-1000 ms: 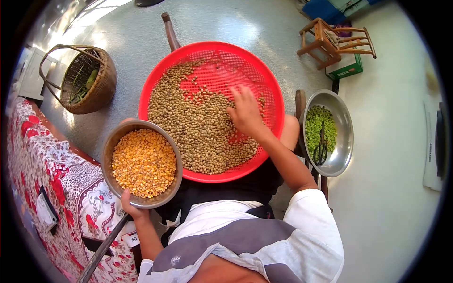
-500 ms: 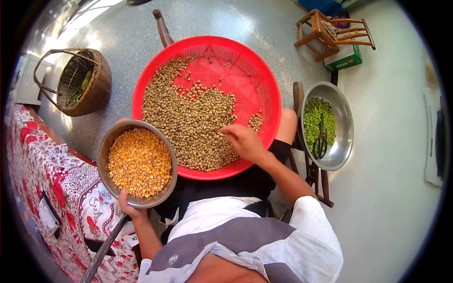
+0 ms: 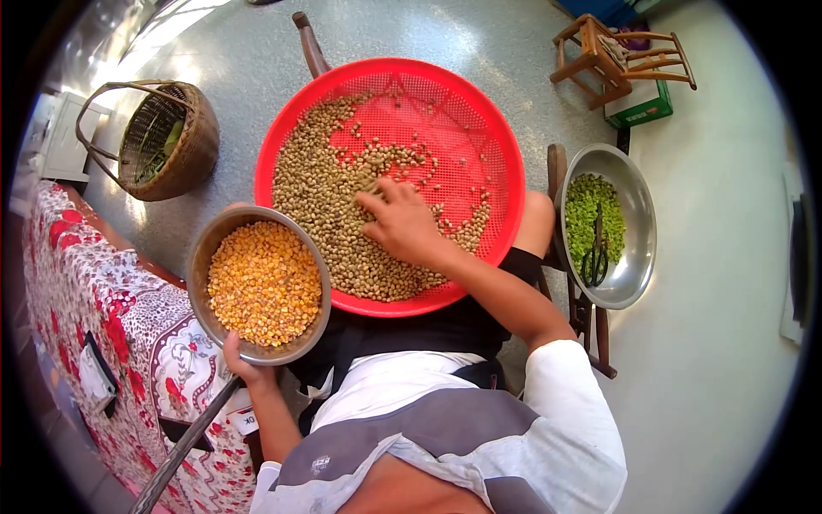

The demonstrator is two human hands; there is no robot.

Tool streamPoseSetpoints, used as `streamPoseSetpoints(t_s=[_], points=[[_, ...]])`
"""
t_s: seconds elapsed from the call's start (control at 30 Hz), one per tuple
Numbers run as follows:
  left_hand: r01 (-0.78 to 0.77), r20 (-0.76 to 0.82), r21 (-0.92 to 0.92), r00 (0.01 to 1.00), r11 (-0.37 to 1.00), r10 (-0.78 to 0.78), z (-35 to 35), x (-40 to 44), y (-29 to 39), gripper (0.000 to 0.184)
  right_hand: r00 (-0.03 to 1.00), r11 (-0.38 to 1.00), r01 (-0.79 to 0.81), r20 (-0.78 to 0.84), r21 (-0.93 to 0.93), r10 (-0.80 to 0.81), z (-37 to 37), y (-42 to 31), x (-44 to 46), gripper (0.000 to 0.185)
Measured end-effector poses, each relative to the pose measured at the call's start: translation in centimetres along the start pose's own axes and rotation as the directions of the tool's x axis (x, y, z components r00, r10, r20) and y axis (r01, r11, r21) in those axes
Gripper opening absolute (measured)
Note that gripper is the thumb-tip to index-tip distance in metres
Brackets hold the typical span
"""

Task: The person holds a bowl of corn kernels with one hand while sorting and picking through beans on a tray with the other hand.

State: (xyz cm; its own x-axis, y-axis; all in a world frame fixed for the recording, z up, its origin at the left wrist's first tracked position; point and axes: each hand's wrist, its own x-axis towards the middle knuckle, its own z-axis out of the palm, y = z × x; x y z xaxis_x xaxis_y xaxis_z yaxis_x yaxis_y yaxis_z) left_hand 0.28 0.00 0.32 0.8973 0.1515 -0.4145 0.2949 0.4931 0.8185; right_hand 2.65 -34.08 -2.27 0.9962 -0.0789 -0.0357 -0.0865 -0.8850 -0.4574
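Note:
My left hand (image 3: 246,361) grips the lower rim of a metal bowl (image 3: 199,287), its thumb over the edge and its other fingers hidden beneath. Yellow corn kernels (image 3: 265,283) fill much of the bowl. A round red plastic sieve (image 3: 505,154) rests over my lap, just right of the bowl. Small brown-green beans or seeds (image 3: 317,180) cover its left and lower parts. Over them is my right hand (image 3: 402,221), fingers spread and touching the pile, with nothing visibly held.
To the right, a steel basin (image 3: 635,227) holds chopped greens (image 3: 591,206) and black-handled scissors (image 3: 597,257). A woven basket (image 3: 197,146) stands on the floor at left, near a flower-patterned cloth (image 3: 128,343). A wooden chair (image 3: 599,64) stands beyond.
My right hand has moved left and forward across the sieve, its fingers spreading from a more closed pose. Beans have shifted over the mesh. My left hand still holds the bowl.

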Motion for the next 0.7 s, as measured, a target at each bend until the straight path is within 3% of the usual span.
streamPoseSetpoints(t_s=[0.07,0.17,0.2,0.3,0.37,0.43,0.47,0.53,0.57,0.63,0.7], points=[[-0.002,-0.014,0.0,1.0,1.0,0.002,0.2,-0.1,0.0,0.071,0.976,0.975,0.214,-0.04,0.051,-0.213,1.7,-1.1,-0.6,0.042],[-0.013,0.004,0.0,1.0,1.0,0.013,0.0,-0.2,0.0,0.071,0.938,0.93,0.326,0.063,0.173,-0.341,2.1,-0.4,-1.9,0.032],[-0.011,-0.003,-0.001,1.0,1.0,0.011,-0.1,-0.2,-0.1,0.071,0.907,0.902,0.418,0.007,0.112,-0.421,2.0,0.2,-2.5,0.027],[-0.019,0.012,0.001,1.0,1.0,0.019,0.0,0.0,-0.1,0.071,0.883,0.882,0.469,0.014,0.038,-0.47,0.2,3.6,-3.7,0.028],[-0.005,-0.005,-0.004,1.0,1.0,0.005,0.5,-0.2,0.0,0.07,0.928,0.923,0.36,-0.045,-0.138,-0.369,-1.7,5.8,-3.9,0.033],[-0.007,-0.009,-0.003,1.0,1.0,0.007,0.7,-0.3,0.1,0.069,0.976,0.965,0.204,-0.041,-0.167,-0.213,-3.1,8.0,-4.2,0.039],[-0.002,-0.011,0.0,1.0,1.0,0.002,0.6,-0.2,0.1,0.069,0.975,0.963,0.21,-0.036,-0.168,-0.219,-3.7,8.5,-4.7,0.039],[-0.003,-0.015,0.006,1.0,1.0,0.004,-0.1,0.0,-0.1,0.068,0.995,0.953,0.078,-0.04,-0.293,-0.093,-4.9,8.3,-5.9,0.041],[-0.003,-0.018,0.006,1.0,1.0,0.003,-0.4,0.1,-0.1,0.068,0.995,0.953,0.079,-0.037,-0.293,-0.094,-5.3,7.7,-6.3,0.041],[0.01,-0.022,0.017,1.0,1.0,-0.009,-0.5,0.1,-0.1,0.067,0.99,0.952,-0.072,0.092,-0.296,0.103,-6.2,6.2,-7.0,0.033],[0.012,-0.015,0.01,1.0,1.0,-0.011,-0.4,0.1,-0.1,0.067,0.998,0.981,-0.019,0.051,-0.191,0.029,-5.3,5.5,-7.4,0.027]])
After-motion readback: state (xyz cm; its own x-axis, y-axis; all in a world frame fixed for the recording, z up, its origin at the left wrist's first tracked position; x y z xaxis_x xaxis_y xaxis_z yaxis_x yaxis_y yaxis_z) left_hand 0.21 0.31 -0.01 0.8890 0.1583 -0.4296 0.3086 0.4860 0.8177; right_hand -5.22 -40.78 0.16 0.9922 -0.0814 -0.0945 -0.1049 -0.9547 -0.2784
